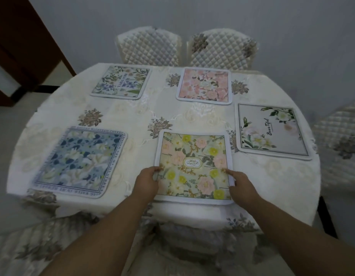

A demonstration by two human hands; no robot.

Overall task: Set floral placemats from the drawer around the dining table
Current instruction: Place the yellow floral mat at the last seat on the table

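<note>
So the round dining table [132,116] has five floral mats laid out on its cream tablecloth. Starting at the left, the blue placemat [79,162] sits at the near-left edge, flat, with its near corner close to the rim. Behind it, the green-and-purple placemat [121,82] lies at the far left in front of a quilted chair [150,46].

In the middle, right in front of the person, is the yellow-and-pink placemat [193,166], the one being handled. The left hand [147,181] pinches its left border, thumb on top, fingers apparently tucked under the edge. The right hand [239,183] is on the right border with the index finger pointing onto the print; it looks like it's gripping the edge too, though the other fingers are hidden.

This mat looks light, thin and floppy, a bit like fabric-topped foam, so it'll probably sag if lifted from one side. Holding both side edges like this seems the sane way, or just sliding it, since the tablecloth could bunch up.

Further back is the pink placemat [205,86], and at the right the white placemat [272,130], both lying flat, well apart from the hands.
</note>
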